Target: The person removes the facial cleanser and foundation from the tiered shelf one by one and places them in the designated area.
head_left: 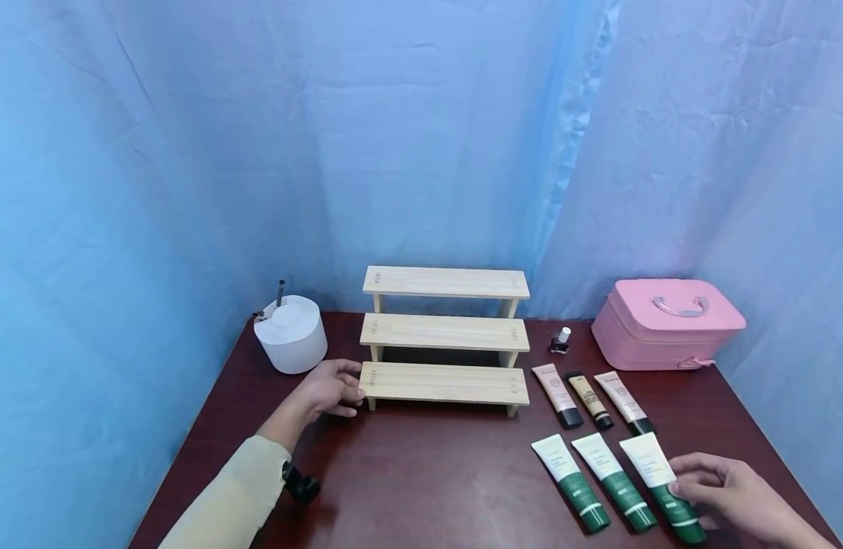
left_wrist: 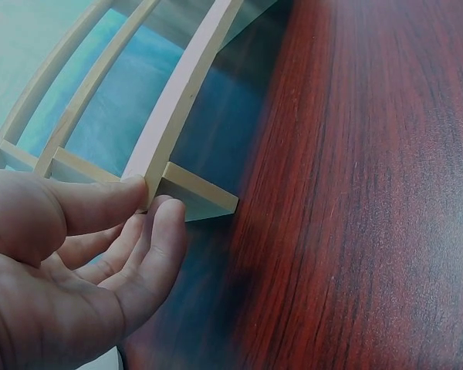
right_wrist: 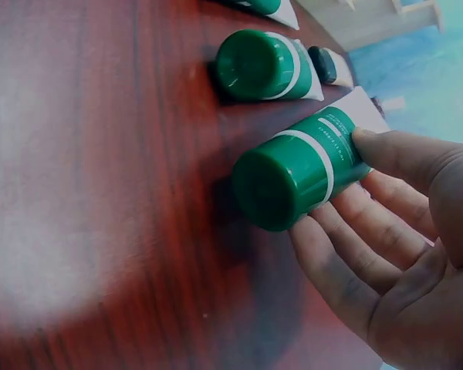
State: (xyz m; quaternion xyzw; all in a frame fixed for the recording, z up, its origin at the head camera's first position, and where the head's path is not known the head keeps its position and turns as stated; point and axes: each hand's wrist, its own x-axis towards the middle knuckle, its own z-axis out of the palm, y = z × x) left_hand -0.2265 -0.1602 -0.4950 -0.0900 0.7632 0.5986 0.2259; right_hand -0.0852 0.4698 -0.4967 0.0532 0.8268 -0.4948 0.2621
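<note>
A three-step wooden display rack (head_left: 445, 383) stands at the middle of the table. My left hand (head_left: 332, 387) pinches the left end of its lowest step; in the left wrist view the thumb (left_wrist: 112, 202) lies on top, with the fingers below and beside the corner. At the right, my right hand (head_left: 730, 492) grips a green-and-white squeeze tube (head_left: 668, 492). In the right wrist view the thumb (right_wrist: 393, 154) presses on its upper side and the fingers reach under it, the green cap (right_wrist: 266, 189) toward the camera. Two matching tubes (head_left: 578, 484) (head_left: 617, 484) lie to its left.
Behind the green tubes lie two pink BB cream tubes (head_left: 555, 393) (head_left: 623, 400) and a beige tube (head_left: 589, 398) with black cap. A small dark bottle (head_left: 560, 341), a pink case (head_left: 668, 335) and a white round container (head_left: 294, 343) stand farther back. Blue curtains (head_left: 421, 152) surround the table.
</note>
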